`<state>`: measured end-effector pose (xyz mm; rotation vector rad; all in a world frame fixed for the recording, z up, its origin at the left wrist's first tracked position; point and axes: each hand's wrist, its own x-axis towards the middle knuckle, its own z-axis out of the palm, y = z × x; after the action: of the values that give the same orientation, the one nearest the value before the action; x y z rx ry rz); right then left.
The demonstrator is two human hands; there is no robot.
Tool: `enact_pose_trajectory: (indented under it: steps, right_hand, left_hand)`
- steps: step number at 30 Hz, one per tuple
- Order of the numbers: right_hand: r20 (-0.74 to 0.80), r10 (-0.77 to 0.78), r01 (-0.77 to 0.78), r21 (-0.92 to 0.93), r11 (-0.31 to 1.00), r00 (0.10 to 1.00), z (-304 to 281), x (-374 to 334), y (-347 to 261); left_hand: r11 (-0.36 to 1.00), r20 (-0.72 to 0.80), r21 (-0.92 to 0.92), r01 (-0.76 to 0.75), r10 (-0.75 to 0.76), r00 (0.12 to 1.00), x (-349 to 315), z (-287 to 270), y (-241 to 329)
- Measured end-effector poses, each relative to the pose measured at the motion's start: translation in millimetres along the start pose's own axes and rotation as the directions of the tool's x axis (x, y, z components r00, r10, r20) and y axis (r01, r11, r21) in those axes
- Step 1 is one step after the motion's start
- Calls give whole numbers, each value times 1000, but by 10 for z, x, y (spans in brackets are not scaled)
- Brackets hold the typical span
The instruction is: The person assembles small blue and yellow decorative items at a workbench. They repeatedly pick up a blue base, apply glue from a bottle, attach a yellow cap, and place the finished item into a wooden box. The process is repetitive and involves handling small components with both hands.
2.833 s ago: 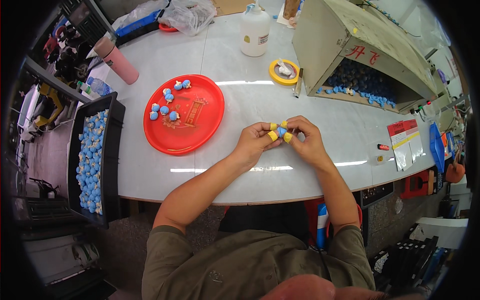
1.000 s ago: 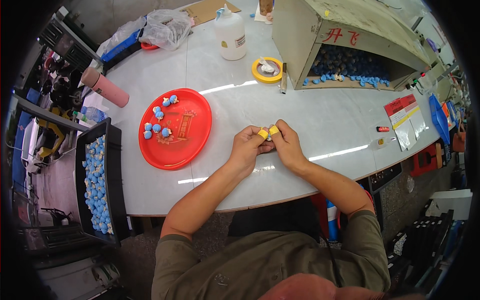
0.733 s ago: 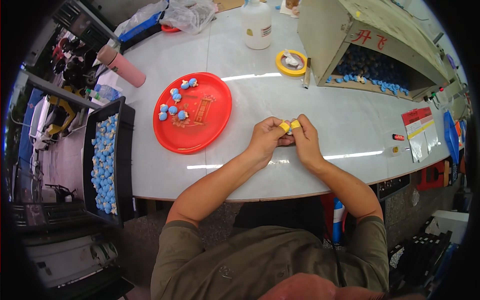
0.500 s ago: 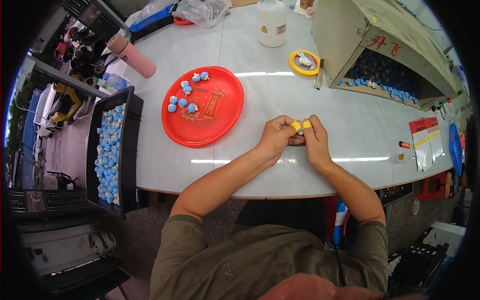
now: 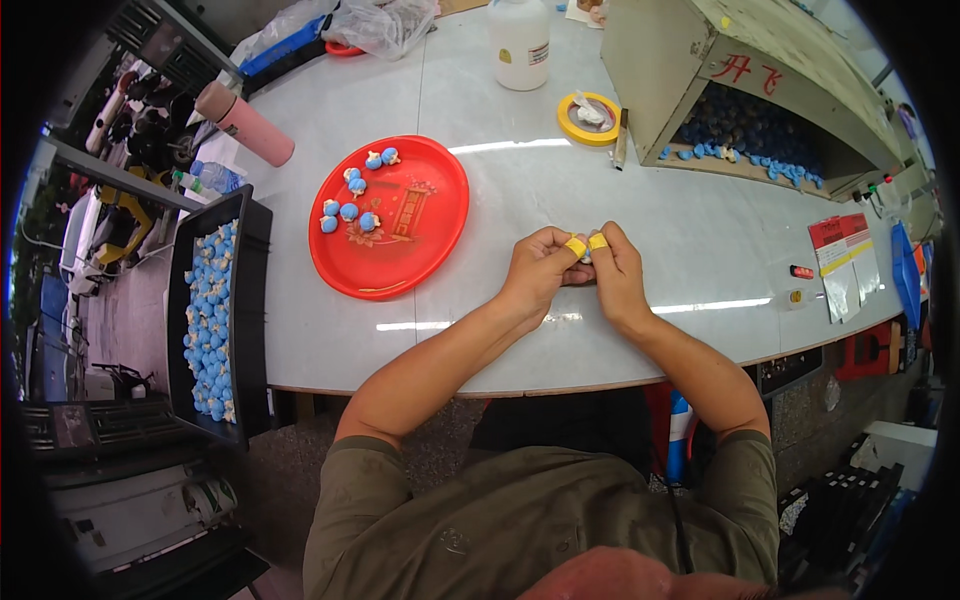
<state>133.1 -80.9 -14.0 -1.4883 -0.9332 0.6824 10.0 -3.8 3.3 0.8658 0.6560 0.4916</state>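
Note:
My left hand (image 5: 537,270) and my right hand (image 5: 621,279) meet above the table, both closed, with yellow tape around each thumb. Between the thumb tips they pinch a small blue-and-cream ball-shaped piece (image 5: 586,258), mostly covered by the fingers. To the left of my hands lies a round red plastic tray (image 5: 437,235) with a printed pattern. Several small blue balls with cream parts (image 5: 349,211) sit on its far and left side.
At the left table edge, a black bin (image 5: 252,330) holds many similar pieces. A metal box (image 5: 655,65) full of blue parts stands far right. A white bottle (image 5: 518,48), a yellow tape roll (image 5: 570,126), a pink flask (image 5: 258,135) and packets (image 5: 842,262) surround the work area.
The whole view has shifted slightly, so the tray and box sit a little further left. My hands stay together, pinching the small piece, with only slight finger movement.

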Motion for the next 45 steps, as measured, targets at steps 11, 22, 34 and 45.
enact_pose_trajectory:
  steps: [11, 22, 34, 45]
  right_hand:
    - [-57, -38, 43, 85, 995, 998, -24, 85, -156]
    - [289, 90, -170, 267, 949, 953, -307, 158, -259]
    - [386, 169, -230, 117, 966, 907, -401, 210, -282]
    - [428, 150, -203, 82, 976, 891, -427, 214, -206]
  left_hand:
    - [938, -128, 153, -311, 331, 935, 49, 61, 20]
    - [954, 51, 228, -196, 190, 981, 19, -64, 202]
    - [959, 138, 247, -139, 107, 985, 82, -166, 172]
    - [962, 117, 215, -166, 144, 983, 85, -156, 91]
